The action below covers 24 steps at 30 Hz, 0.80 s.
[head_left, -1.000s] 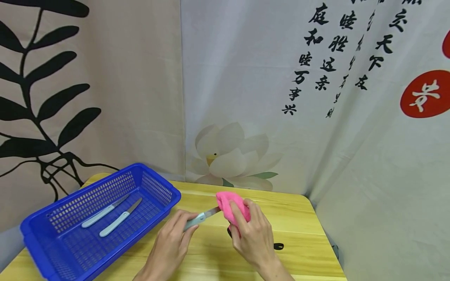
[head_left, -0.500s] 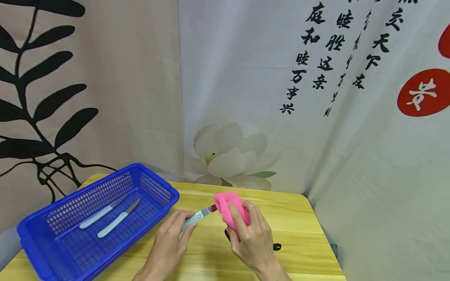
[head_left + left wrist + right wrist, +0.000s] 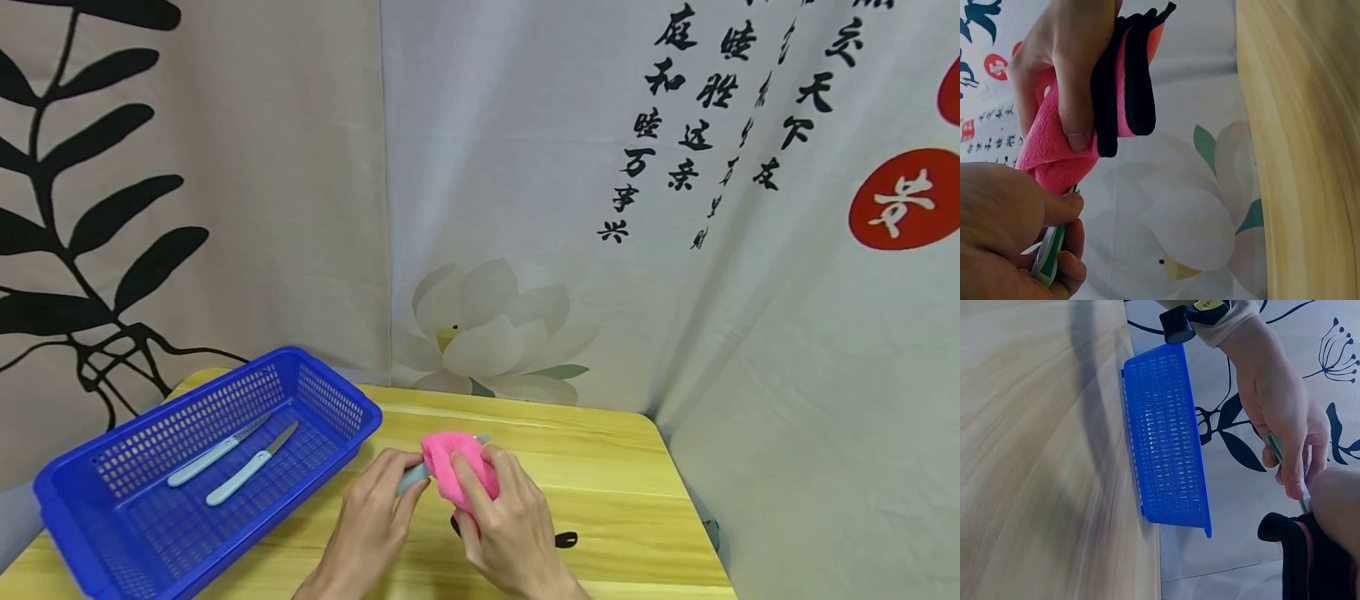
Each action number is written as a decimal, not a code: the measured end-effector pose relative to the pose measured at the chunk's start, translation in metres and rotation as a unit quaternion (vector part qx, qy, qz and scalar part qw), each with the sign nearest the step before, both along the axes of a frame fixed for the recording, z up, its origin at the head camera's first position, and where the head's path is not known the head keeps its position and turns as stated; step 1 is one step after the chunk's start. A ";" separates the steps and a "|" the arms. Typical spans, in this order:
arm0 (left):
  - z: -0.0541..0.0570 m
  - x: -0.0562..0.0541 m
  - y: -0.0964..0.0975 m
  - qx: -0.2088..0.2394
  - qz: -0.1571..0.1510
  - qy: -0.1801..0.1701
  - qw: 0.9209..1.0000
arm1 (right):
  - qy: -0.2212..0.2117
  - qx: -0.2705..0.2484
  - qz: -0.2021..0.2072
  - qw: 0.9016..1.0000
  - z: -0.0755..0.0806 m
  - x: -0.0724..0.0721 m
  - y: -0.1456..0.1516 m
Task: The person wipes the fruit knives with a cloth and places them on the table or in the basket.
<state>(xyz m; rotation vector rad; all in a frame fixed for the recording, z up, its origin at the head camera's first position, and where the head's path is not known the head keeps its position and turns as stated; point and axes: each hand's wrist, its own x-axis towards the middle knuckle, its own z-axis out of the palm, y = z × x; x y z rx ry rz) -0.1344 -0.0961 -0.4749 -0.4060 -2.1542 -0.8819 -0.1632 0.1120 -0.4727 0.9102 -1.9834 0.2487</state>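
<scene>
My left hand (image 3: 371, 517) grips a knife by its pale blue-green handle (image 3: 412, 477), above the table. Folded round the blade is a pink cloth (image 3: 450, 471) with a black edge, and only the blade's tip (image 3: 482, 438) sticks out beyond it. My right hand (image 3: 510, 521) pinches the cloth over the blade between fingers and thumb. In the left wrist view the black edging (image 3: 1138, 81) hangs beside the right thumb, and the cloth meets the left fingertips near the handle. The right wrist view shows the left hand (image 3: 1288, 415) round the handle.
Left of the hands a blue perforated basket (image 3: 217, 562) stands on the wooden table (image 3: 622, 467). Two knives with pale handles, one knife (image 3: 202, 462) beside the other knife (image 3: 240, 479), lie inside it. Printed curtains (image 3: 510, 167) hang behind the table.
The right hand and cloth have slid left along the blade towards the handle. Earlier the bare blade near the handle showed; now the cloth covers it and the tip shows. The left hand barely moved.
</scene>
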 end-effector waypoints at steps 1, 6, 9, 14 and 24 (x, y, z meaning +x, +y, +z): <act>0.000 0.000 0.000 -0.001 0.000 0.001 1.000 | 0.001 0.001 0.000 1.000 0.000 0.000 0.000; 0.002 0.002 0.000 -0.002 -0.005 0.001 1.000 | 0.008 0.001 -0.005 1.000 0.000 -0.002 0.002; 0.002 0.003 0.000 -0.002 -0.007 0.000 1.000 | 0.010 -0.001 -0.008 1.000 0.000 -0.003 0.004; 0.003 0.005 -0.001 0.002 -0.011 -0.003 1.000 | 0.014 -0.004 -0.020 1.000 0.001 -0.005 0.008; 0.007 0.007 -0.004 -0.003 -0.016 0.000 1.000 | 0.002 0.002 -0.042 0.999 0.005 -0.010 0.017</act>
